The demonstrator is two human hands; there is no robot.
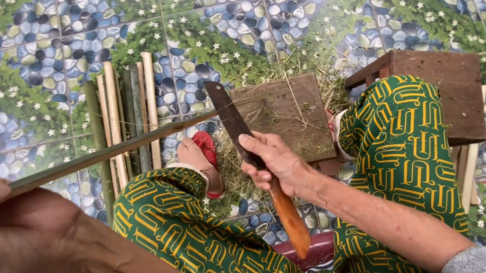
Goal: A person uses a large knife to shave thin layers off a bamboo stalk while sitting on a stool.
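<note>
My right hand point(274, 162) grips the wooden handle of a big knife point(227, 113), its dark blade pointing up and away over my lap. My left hand point(21, 235), close to the camera at the lower left, holds one end of a long thin bamboo strip point(119, 147). The strip runs right across my knee and meets the blade near a flat wooden chopping board point(291, 111) on the floor. My legs wear green and yellow patterned trousers point(400, 139).
A bundle of split bamboo slats point(125, 115) lies on the pebble-and-flower patterned tile floor point(302, 6). Fine green shavings point(231, 167) litter the floor around my red sandal point(205, 149). A dark wooden stool point(449, 87) stands at right.
</note>
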